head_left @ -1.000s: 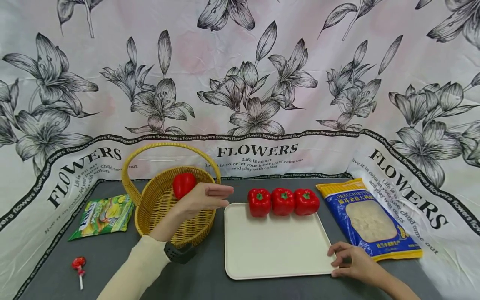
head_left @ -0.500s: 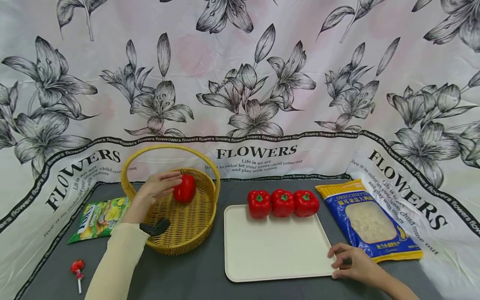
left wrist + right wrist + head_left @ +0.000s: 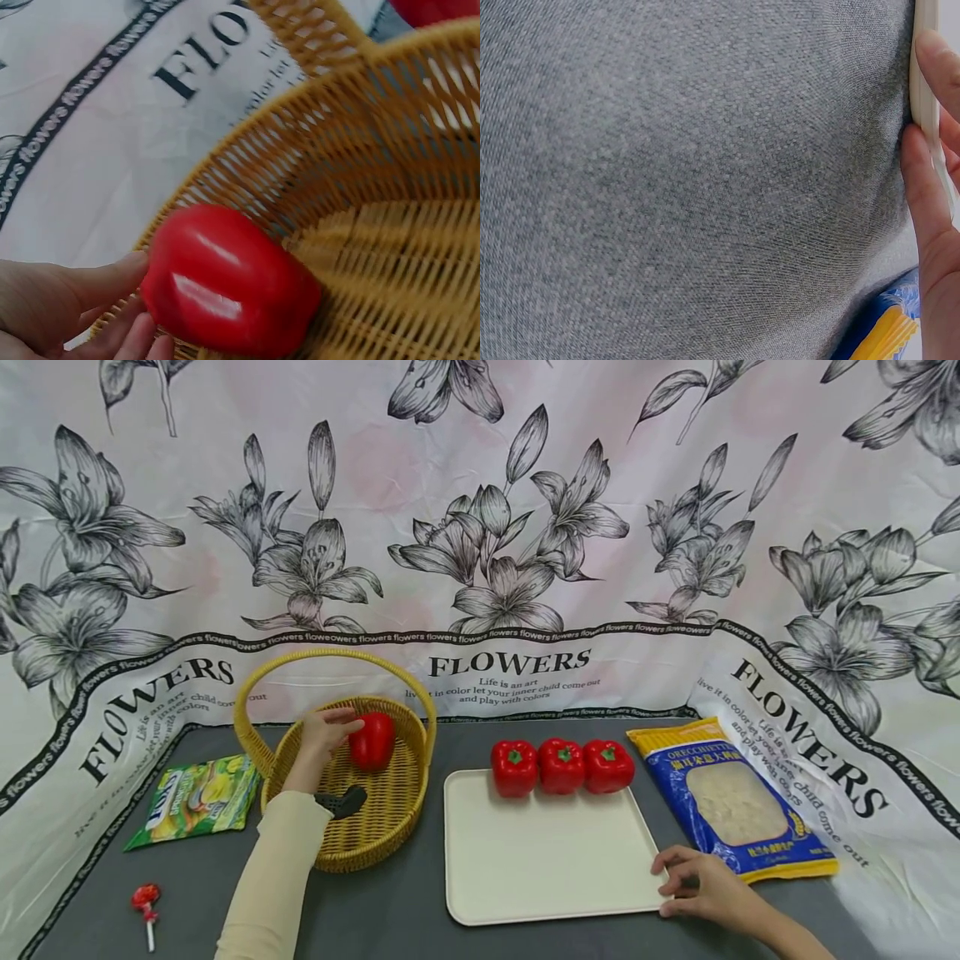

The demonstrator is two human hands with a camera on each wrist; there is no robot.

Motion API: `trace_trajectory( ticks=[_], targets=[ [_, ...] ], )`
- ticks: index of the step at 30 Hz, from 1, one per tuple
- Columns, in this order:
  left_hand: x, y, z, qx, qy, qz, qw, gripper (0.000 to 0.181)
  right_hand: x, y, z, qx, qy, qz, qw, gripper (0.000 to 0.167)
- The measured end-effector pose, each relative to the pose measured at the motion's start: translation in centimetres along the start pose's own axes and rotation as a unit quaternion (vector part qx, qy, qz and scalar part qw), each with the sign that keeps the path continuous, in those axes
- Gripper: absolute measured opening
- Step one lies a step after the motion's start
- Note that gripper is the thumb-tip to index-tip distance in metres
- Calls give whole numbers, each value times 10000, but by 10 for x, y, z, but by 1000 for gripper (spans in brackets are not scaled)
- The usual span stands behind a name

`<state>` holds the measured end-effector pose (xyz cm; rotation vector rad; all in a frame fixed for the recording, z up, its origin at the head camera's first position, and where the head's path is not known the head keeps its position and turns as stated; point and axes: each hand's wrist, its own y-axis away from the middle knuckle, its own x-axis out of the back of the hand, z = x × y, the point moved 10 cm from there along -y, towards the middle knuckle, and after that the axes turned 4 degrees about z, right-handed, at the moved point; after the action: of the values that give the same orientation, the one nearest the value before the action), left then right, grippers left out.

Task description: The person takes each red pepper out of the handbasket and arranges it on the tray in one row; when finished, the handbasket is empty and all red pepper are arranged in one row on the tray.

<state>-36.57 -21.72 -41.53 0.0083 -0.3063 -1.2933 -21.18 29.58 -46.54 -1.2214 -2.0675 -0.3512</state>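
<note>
In the head view, a red bell pepper [image 3: 372,742] lies in the wicker basket [image 3: 375,847] on the left. My left hand [image 3: 322,739] reaches over the basket's left side and holds the pepper's left end. Its thumb and fingertips meet that end in the left wrist view, where the glossy bell pepper [image 3: 225,285] leans near the basket wall. My right hand [image 3: 705,889] grips the lower right corner of the cream tray [image 3: 555,860]. Fingers [image 3: 926,180] bear on the tray's edge in the right wrist view. Three red bell peppers [image 3: 561,767] stand in a row along the tray's far edge.
A green snack packet [image 3: 198,800] lies left of the basket, with a red lollipop [image 3: 146,902] nearer the front. Right of the tray lies a blue and yellow pasta bag [image 3: 738,802]. The basket's tall handle [image 3: 337,652] arches above its back. Floral cloth hangs behind.
My left hand passed from the basket's right part to its left side, then closed in on the pepper, which has shifted slightly right. My right hand stays at the tray corner.
</note>
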Motion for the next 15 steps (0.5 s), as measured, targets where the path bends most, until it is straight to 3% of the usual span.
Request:
trace_trajectory(
  ticks=[7,15],
  targets=[
    [-21,2,-21,490,-336,-608,9964,58,-1,-1,3,-167,-11,-70,9998,10],
    [-34,2,-19,472,140,-638,9967,51,0,1,2,-39,-19,20,10000,11]
  ],
)
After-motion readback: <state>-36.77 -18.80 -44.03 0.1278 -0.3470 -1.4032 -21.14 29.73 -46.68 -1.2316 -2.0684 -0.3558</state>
